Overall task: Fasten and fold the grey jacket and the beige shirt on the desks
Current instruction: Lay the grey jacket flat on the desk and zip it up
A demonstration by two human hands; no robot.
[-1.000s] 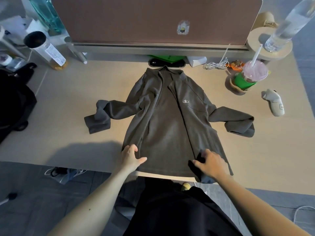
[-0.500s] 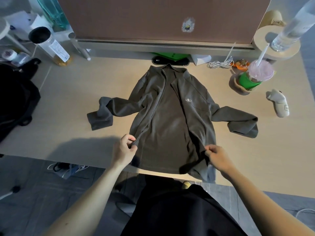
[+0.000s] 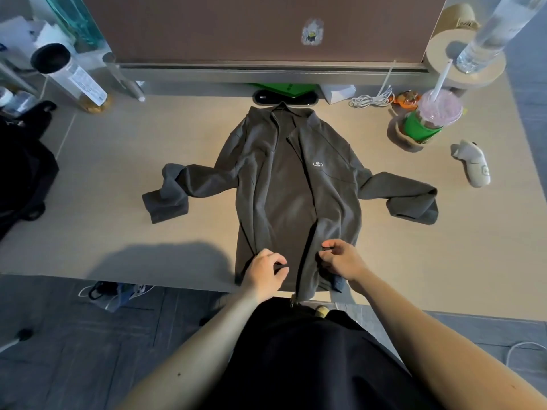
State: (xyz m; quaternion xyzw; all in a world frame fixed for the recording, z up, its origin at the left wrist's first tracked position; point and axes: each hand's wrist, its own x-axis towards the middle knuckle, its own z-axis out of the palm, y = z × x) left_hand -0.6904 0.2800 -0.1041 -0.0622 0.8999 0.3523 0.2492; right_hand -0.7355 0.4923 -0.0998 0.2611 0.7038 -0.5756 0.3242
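The grey jacket [image 3: 296,184] lies face up on the beige desk [image 3: 118,179], collar at the far side, both sleeves spread out and bent. Its front is unzipped, with the two panels lying close together near the hem. My left hand [image 3: 268,272] pinches the left panel's bottom edge by the desk's near edge. My right hand [image 3: 343,261] pinches the right panel's bottom edge just across the gap. A small white logo shows on the right chest. The hem hangs slightly over the desk edge. No beige shirt is in view.
A brown partition [image 3: 251,28] backs the desk. A bottle [image 3: 74,78] lies at far left beside a black bag [image 3: 23,173]. At right stand a green cup with a straw [image 3: 429,119], a white controller [image 3: 473,167], a cable [image 3: 373,99] and a clear bottle [image 3: 488,34].
Both hands took hold of the front panels at the hem and drew them inward, so the open front has narrowed to a slim gap.
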